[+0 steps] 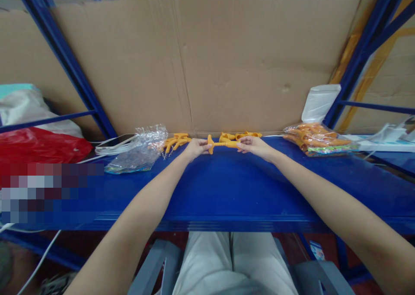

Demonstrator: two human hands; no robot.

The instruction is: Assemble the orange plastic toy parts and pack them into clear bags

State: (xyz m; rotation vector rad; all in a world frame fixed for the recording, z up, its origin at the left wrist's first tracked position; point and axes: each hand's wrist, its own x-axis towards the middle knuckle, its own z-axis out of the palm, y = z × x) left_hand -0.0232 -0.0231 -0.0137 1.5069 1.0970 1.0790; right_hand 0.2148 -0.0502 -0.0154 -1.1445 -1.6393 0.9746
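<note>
Orange part (223, 144): both ends covered by left hand (196, 148) and right hand (254, 145). Pixelated patch (48, 191), far left of grip: contents unreadable.

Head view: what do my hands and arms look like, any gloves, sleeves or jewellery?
Both the left hand and right hand are bare, no gloves. The left forearm and right forearm show no sleeves, watch or bands. Rings are too small to tell.

Blue worktop (227, 191), as I list it from left to right:
- white wire loops (110, 145)
- crumpled clear bag (139, 152)
- loose orange pieces (175, 141)
- second orange heap (240, 135) at the back edge
- filled bag of orange pieces (316, 140)
</note>
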